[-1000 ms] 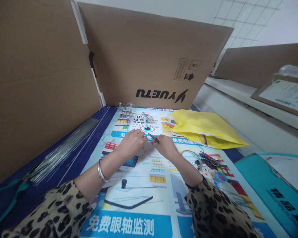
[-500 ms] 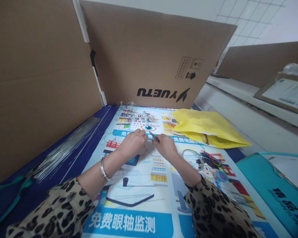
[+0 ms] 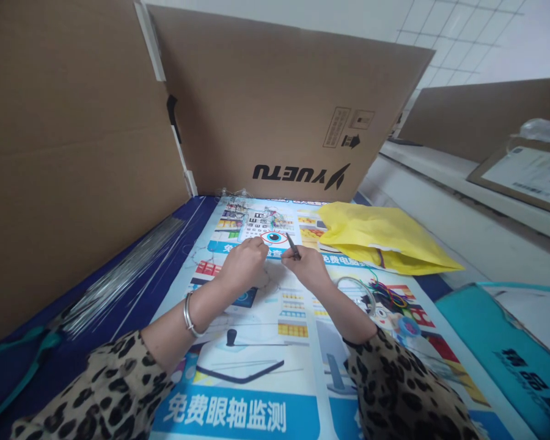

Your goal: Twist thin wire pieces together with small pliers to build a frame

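My left hand (image 3: 245, 266) is closed in a pinch over the printed poster sheet (image 3: 252, 400); whatever lies between its fingertips is too small to make out. Close by on its right, my right hand (image 3: 307, 266) is closed around a slim dark pointed tool (image 3: 292, 245), whose tip points up and away from me. A narrow gap separates the two hands. Thin wire-like strands show faintly below my left fingers. Beyond the hands, a tangle of fine wire with small coloured bits (image 3: 271, 218) lies on the sheet.
Cardboard panels (image 3: 279, 104) stand behind and at left. A bundle of straight metal wires (image 3: 123, 278) and a teal-handled tool (image 3: 39, 357) lie left. Right are a yellow bag (image 3: 380, 235), coloured cords (image 3: 392, 296), a clear ring (image 3: 357, 282), a small spool (image 3: 409, 327) and a teal box (image 3: 499, 342).
The dark tool in my right hand has swung from pointing left toward my left fingers to pointing up and away. My left hand has stayed nearly in place, still pinched.
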### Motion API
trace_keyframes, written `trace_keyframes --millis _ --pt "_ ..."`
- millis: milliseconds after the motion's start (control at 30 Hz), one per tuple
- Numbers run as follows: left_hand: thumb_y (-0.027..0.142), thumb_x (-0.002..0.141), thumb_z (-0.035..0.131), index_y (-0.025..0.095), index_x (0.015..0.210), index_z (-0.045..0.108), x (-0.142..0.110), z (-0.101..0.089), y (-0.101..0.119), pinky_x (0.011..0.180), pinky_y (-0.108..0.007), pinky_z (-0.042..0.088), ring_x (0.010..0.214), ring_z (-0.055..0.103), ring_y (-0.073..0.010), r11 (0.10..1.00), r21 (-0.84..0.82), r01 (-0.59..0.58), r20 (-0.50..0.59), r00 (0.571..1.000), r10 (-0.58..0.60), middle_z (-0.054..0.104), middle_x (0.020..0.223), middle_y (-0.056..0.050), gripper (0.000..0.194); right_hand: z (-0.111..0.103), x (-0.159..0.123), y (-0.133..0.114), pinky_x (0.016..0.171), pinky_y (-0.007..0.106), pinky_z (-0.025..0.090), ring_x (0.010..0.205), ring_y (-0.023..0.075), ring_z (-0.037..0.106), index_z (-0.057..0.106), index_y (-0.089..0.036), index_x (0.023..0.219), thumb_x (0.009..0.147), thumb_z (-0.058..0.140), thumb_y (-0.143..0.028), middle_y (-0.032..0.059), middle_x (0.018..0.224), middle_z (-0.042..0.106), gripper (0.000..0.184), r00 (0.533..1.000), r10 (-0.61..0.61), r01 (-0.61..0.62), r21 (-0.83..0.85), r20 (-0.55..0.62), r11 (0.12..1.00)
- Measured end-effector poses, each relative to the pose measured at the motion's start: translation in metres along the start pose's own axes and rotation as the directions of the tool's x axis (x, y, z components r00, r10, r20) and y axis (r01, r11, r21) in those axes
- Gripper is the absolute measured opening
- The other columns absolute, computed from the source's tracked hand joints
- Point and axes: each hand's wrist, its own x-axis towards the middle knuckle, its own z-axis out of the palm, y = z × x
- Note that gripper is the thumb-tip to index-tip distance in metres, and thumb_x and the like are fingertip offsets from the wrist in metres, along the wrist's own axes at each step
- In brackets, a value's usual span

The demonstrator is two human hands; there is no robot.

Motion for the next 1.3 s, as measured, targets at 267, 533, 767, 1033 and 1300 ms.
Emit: trace_keyframes --millis 267,533,767,1033,1300 --pt "0.014 0.078 0.04 0.014 0.077 0.058 0.003 0.002 -0.004 0.07 -0.028 0.041 0.082 0.054 -0.0185 0.984 -0.141 0.108 -0.03 0.993 -0.113 0.057 0.083 -0.008 0.019 0.007 0.0 0.002 0.056 0.023 0.04 0.058 0.0125 0.054 0.062 -0.019 0.069 0.06 0.053 -0.028 -0.0015 0.061 0.061 0.016 0.999 0.032 -0.034 0.15 0.014 0.988" --pt "0.015 0.074 0.042 0.017 0.074 0.062 0.005 0.007 -0.01 0.071 -0.026 0.041 0.079 0.055 -0.016 0.916 -0.362 0.172 -0.073 0.975 -0.211 0.061 0.082 -0.005 0.02 0.017 -0.001 0.004 0.049 0.023 0.039 0.051 0.0117 0.051 0.059 -0.017 0.068 0.057 0.057 -0.029 -0.0026 0.051 0.055 0.016 0.992 0.124 -0.12 0.437 0.021 0.891" --pt "0.018 0.066 0.052 0.018 0.065 0.065 0.009 0.008 -0.009 0.066 -0.024 0.04 0.067 0.056 -0.0134 0.762 -0.596 0.251 -0.078 0.927 -0.366 0.064 0.069 -0.001 0.013 0.019 -0.003 -0.006 0.047 0.024 0.039 0.045 0.0103 0.049 0.054 -0.017 0.061 0.051 0.063 -0.02 -0.0044 0.045 0.052 0.013 0.977 0.206 -0.186 0.706 0.057 0.684" --pt "0.025 0.063 0.056 0.016 0.064 0.064 0.01 0.014 -0.009 0.054 -0.022 0.038 0.052 0.051 -0.0106 0.457 -0.822 0.34 0.106 0.88 -0.463 0.06 0.055 0.001 0.012 0.02 -0.007 -0.006 0.051 0.026 0.042 0.047 0.0114 0.052 0.056 -0.016 0.064 0.052 0.066 -0.023 -0.0027 0.048 0.055 0.017 0.974 0.212 -0.192 0.772 0.076 0.606" --pt "0.026 0.061 0.061 0.014 0.065 0.062 0.01 0.021 -0.005 0.051 -0.021 0.039 0.05 0.05 -0.0091 0.181 -0.942 0.284 0.176 0.873 -0.455 0.057 0.056 0.001 0.013 0.021 -0.008 -0.007 0.053 0.027 0.042 0.05 0.012 0.053 0.057 -0.016 0.066 0.054 0.067 -0.026 -0.0018 0.051 0.057 0.019 0.976 0.202 -0.177 0.818 0.076 0.548"
